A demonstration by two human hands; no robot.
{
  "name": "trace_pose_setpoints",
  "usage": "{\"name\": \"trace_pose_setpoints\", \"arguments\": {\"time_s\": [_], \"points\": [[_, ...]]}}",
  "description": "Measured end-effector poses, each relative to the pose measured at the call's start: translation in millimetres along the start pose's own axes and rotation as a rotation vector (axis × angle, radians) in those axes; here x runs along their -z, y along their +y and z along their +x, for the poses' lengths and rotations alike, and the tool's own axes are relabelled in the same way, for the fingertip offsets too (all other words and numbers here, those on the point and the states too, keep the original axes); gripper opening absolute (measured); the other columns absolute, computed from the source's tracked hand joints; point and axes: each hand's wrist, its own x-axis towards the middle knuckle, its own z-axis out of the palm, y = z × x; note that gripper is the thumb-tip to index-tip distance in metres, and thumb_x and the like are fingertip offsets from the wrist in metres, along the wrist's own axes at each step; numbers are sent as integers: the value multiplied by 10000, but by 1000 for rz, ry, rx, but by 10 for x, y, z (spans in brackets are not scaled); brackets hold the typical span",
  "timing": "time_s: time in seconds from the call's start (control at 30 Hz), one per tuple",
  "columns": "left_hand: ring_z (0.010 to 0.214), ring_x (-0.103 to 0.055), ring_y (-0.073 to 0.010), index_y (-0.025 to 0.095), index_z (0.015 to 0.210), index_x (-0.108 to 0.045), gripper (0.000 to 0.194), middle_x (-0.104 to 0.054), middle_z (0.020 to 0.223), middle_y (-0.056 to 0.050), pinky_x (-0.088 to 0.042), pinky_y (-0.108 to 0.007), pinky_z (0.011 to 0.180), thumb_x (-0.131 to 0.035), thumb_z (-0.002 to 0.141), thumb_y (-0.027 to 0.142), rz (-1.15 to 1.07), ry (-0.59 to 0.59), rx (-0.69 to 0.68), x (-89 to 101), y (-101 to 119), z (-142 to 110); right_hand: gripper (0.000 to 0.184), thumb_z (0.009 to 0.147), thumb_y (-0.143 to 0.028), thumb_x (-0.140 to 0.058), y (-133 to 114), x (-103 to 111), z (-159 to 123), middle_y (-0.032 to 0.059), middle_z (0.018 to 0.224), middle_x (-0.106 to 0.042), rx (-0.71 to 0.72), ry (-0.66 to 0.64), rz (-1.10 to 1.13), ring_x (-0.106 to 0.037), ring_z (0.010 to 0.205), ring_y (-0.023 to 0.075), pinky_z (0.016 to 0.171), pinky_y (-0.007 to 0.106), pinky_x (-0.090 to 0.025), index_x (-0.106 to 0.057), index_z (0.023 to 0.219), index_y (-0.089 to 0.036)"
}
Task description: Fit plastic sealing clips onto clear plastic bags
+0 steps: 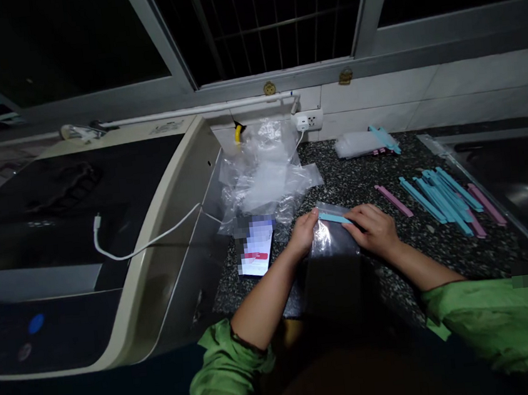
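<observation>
A clear plastic bag [328, 231] hangs from my hands over the front of the dark speckled counter. Across its upper part lies a light blue bag clip [332, 217], a long thin plastic strip. My left hand [304, 232] pinches the bag's upper left corner, at the clip's left end. With fingers closed, my right hand [373, 227] grips the clip's right end; the bag's edge is there too. Several loose blue bag clips [443, 200] lie in a pile to the right, a pink bag clip [394, 201] beside them.
A phone [257, 246] with a lit screen lies left of my hands. Behind it is a heap of clear bags [266, 175]. A washing machine [157, 259] with a white cable [155, 239] stands left. More bags [357, 144] lie far right, near a sink [522, 189].
</observation>
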Motion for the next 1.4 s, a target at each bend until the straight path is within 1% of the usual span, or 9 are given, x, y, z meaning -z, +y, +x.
{"name": "trace_pose_setpoints", "arguments": {"time_s": [0.43, 0.67, 0.93, 1.03, 1.13, 1.2, 1.27, 1.33, 1.4], "points": [[417, -406, -81, 146, 566, -521, 474, -497, 471, 21, -296, -230, 463, -634, 627, 602, -74, 27, 14, -20, -52, 8, 108, 817, -203, -569, 17, -7, 6, 55, 741, -614, 26, 11, 58, -541, 694, 162, 644, 290, -467, -641, 895, -183], [405, -401, -78, 152, 552, -513, 517, -497, 453, 26, -294, -223, 450, -652, 558, 650, -82, 26, 4, -25, -55, 12, 126, 823, -206, -558, 22, -5, 19, 55, 748, -619, 25, 2, 58, -555, 698, 164, 636, 299, -473, -652, 906, -198], [414, -385, -81, 160, 535, -491, 500, -478, 450, 20, -296, -226, 454, -557, 691, 630, -17, 63, -23, -39, -56, 9, 113, 808, -174, -578, 9, -4, 47, 58, 746, -614, 53, 37, 83, -548, 697, 166, 635, 298, -482, -632, 908, -179], [419, -382, -88, 161, 527, -507, 499, -477, 451, 14, -300, -232, 456, -533, 718, 621, 87, 70, -69, -9, 0, 15, 113, 812, -181, -574, 12, -41, 65, 57, 749, -609, 37, 30, 101, -548, 701, 167, 643, 301, -480, -633, 908, -183], [420, -382, -96, 164, 509, -537, 508, -467, 436, 11, -321, -240, 469, -495, 751, 609, 213, 69, -137, 67, 115, 6, 114, 821, -197, -563, -5, -129, 142, 55, 752, -602, 25, 38, 125, -548, 709, 167, 650, 301, -479, -636, 909, -189], [427, -381, -104, 170, 487, -550, 520, -456, 421, 8, -341, -247, 486, -463, 774, 594, 271, 116, -189, 145, 187, -24, 118, 830, -205, -552, -39, -211, 220, 57, 763, -601, 29, 41, 148, -548, 723, 167, 657, 301, -479, -635, 912, -190], [443, -385, -113, 174, 480, -571, 504, -465, 426, 4, -363, -254, 517, -463, 788, 557, 321, 224, -257, 243, 223, -79, 125, 839, -212, -537, -92, -302, 292, 64, 772, -601, 44, 30, 182, -545, 738, 172, 660, 305, -478, -634, 914, -185], [500, -439, -129, 176, 493, -594, 448, -514, 469, -8, -397, -261, 581, -493, 791, 495, 340, 311, -297, 350, 215, -154, 128, 845, -214, -526, -156, -389, 334, 68, 775, -600, 80, 6, 222, -540, 739, 172, 658, 305, -478, -632, 907, -181], [585, -502, -153, 176, 519, -609, 366, -544, 499, -15, -422, -272, 666, -540, 777, 426, 313, 382, -294, 444, 177, -231, 128, 849, -217, -519, -219, -459, 342, 68, 776, -599, 112, -19, 250, -536, 734, 169, 654, 302, -478, -630, 901, -180]]}}
